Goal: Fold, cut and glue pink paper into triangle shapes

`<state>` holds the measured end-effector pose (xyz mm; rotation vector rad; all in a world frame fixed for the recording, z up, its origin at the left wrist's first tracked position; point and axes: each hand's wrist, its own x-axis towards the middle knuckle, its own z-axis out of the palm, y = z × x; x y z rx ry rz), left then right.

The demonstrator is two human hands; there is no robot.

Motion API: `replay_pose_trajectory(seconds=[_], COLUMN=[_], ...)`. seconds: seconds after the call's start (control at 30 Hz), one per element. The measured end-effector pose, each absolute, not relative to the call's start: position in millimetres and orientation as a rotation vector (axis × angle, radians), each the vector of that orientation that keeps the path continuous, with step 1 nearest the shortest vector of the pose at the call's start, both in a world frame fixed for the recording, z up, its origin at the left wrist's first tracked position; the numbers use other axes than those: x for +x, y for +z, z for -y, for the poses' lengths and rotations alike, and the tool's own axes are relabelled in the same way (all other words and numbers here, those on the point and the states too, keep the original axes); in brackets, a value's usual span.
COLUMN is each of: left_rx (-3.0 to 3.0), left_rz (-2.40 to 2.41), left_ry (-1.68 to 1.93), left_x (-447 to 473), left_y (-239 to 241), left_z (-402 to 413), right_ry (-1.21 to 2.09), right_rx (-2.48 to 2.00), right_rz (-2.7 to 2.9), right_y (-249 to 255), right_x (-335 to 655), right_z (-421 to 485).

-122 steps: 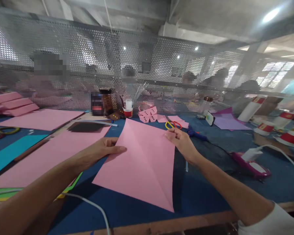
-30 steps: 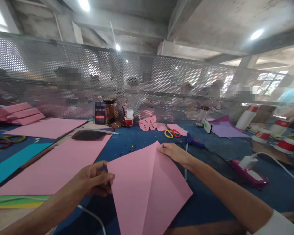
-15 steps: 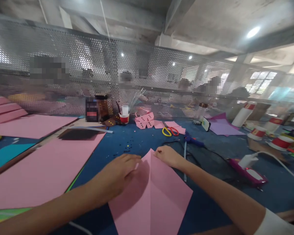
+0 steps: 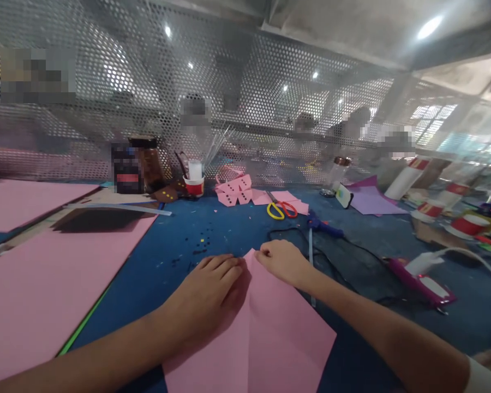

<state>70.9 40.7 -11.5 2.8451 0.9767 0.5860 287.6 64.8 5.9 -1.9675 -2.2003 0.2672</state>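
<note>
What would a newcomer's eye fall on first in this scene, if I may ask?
Most likely the creased pink paper in the near middle of the blue table, with the left hand flat on it and the right hand at its far tip. Next come the big pink sheet at the left and the yellow-and-red scissors farther back, before the perforated metal screen.

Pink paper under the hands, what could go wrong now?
The pink paper is pinned only near its far corner by the left hand and right hand, so it might slip and crease crooked. Small paper bits on the blue mat just beyond that corner could get pressed under it. The black cable beside the right arm might snag.
</note>
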Motion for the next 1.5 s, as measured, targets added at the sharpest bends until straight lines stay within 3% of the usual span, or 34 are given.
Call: replay_pose_trajectory(seconds=[0.27, 0.53, 0.93, 1.5], left_rx=[2.205, 1.574, 1.421, 1.524], left_rz=[-1.142, -0.939, -0.906, -0.964], left_ry=[0.773, 0.807, 0.796, 0.839], left_x=[67, 70, 72, 75], left_y=[-3, 7, 12, 6], left_z=[-59, -72, -65, -67], right_ry=[0.505, 0.887, 1.046, 1.025], right_rx=[-1.541, -1.173, -1.236, -1.19], right_rz=[2.098, 1.96, 1.743, 1.761], right_y=[12, 16, 13, 10], right_x=[288, 283, 275, 269], right_z=[-55, -53, -56, -54])
